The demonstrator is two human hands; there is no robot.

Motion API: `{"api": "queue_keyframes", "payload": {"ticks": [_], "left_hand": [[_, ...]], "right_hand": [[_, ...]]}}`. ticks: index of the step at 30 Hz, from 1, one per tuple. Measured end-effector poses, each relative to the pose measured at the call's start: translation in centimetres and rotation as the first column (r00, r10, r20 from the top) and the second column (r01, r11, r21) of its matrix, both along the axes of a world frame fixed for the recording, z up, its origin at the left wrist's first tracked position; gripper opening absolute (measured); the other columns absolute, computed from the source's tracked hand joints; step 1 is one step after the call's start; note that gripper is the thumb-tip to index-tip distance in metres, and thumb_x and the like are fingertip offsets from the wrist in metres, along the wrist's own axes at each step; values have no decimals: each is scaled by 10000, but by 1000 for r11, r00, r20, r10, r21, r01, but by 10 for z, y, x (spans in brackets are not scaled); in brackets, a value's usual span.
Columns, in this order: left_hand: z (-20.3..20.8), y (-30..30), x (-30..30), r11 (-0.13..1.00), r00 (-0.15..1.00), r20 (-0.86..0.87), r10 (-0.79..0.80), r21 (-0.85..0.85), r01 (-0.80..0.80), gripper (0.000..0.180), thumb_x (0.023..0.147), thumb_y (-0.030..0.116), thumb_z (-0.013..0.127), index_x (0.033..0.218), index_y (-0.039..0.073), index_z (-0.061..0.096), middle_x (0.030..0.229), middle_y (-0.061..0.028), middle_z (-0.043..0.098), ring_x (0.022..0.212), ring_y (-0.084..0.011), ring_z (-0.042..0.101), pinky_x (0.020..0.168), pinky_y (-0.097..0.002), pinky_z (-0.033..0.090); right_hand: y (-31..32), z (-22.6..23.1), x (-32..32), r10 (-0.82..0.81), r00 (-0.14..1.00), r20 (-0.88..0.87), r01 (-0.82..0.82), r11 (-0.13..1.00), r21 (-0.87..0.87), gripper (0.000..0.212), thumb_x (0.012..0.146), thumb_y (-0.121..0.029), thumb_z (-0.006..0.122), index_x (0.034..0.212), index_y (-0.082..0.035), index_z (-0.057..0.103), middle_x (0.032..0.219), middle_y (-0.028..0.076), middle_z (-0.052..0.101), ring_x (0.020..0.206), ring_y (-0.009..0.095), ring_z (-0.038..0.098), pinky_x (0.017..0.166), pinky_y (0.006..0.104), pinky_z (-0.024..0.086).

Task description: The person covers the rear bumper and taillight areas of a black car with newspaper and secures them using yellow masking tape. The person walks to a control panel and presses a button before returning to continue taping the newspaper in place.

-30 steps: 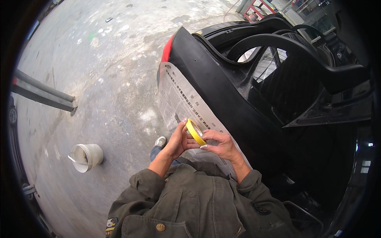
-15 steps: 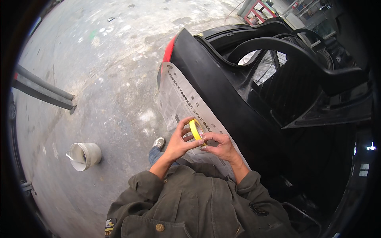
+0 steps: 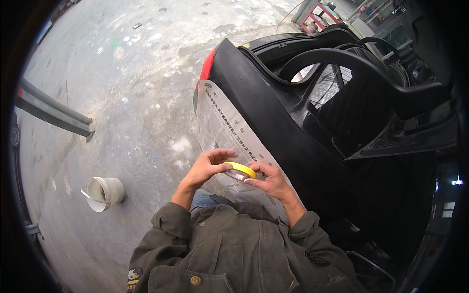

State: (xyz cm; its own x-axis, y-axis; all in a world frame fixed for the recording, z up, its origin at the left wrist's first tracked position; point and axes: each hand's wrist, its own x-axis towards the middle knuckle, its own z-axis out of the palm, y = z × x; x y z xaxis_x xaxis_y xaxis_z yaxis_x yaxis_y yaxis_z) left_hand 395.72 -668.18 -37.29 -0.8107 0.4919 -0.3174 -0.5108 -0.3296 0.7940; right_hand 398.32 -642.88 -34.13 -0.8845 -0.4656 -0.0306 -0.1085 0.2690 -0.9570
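Roll of tape (image 3: 244, 169) between two hands, beside a black car (image 3: 273, 112)

Seen from above through a round, wide lens, a person in a dark olive jacket (image 3: 234, 244) holds a yellow roll of tape in front of the chest, near the middle of the view. The roll is tipped so that its yellow outer band faces up and its pale inside shows beneath.

The right hand (image 3: 272, 181) pinches the roll's right end between thumb and fingers. The left hand (image 3: 201, 168) has its thumb against the roll's left end; its other fingers are spread loosely away from the thumb, just beyond the roll, their tips slightly blurred.

Behind the hands, a sheet of newspaper (image 3: 215, 119) lies along the car's edge, running from below a red lamp (image 3: 208, 65) down toward the jacket. To the right, the car's black bodywork curves away, with an arched black part (image 3: 351, 54) above it.

On the left is a stained grey concrete floor (image 3: 141, 88). A white bucket (image 3: 113, 190) with a handle stands on it, well apart from the person. Farther up, grey poles (image 3: 56, 111) reach in from the left. A red frame (image 3: 317, 18) stands in the background, at upper right.
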Motion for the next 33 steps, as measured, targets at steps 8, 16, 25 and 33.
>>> {"api": "queue_keyframes", "payload": {"ticks": [8, 16, 25, 33], "left_hand": [[32, 37, 29, 789, 716, -693, 85, -392, -473, 355, 764, 69, 847, 1073, 24, 680, 983, -86, 660, 834, -188, 681, 729, -309, 568], [56, 56, 51, 536, 546, -830, -113, -514, -670, 266, 774, 89, 812, 1006, 56, 685, 916, -88, 643, 780, -279, 651, 667, -377, 529], [57, 60, 58, 548, 653, -757, -9, -550, -630, 216, 791, 103, 802, 965, 46, 688, 857, -100, 635, 706, -278, 646, 619, -380, 520], [55, 62, 63, 477, 601, -789, -122, -578, -662, 201, 799, 111, 801, 950, 38, 690, 820, -100, 634, 693, -289, 649, 610, -381, 517]], "right_hand": [[-3, -8, 9, -95, 995, -22, 96, 991, 91, 298, 777, -52, 861, 971, -9, 639, 862, 56, 730, 813, 138, 726, 755, 261, 576], [-4, -22, 15, -92, 964, -251, 133, 979, 153, 369, 728, -117, 880, 994, -22, 642, 774, 120, 660, 668, 260, 665, 605, 345, 520], [-10, -10, 15, -97, 960, -264, 136, 982, 134, 334, 737, -118, 870, 931, -30, 613, 751, 107, 637, 659, 271, 637, 592, 366, 495], [-8, -10, 15, -67, 955, -290, 115, 982, 151, 341, 729, -124, 873, 945, -34, 625, 765, 101, 645, 680, 268, 645, 604, 362, 502]]}}
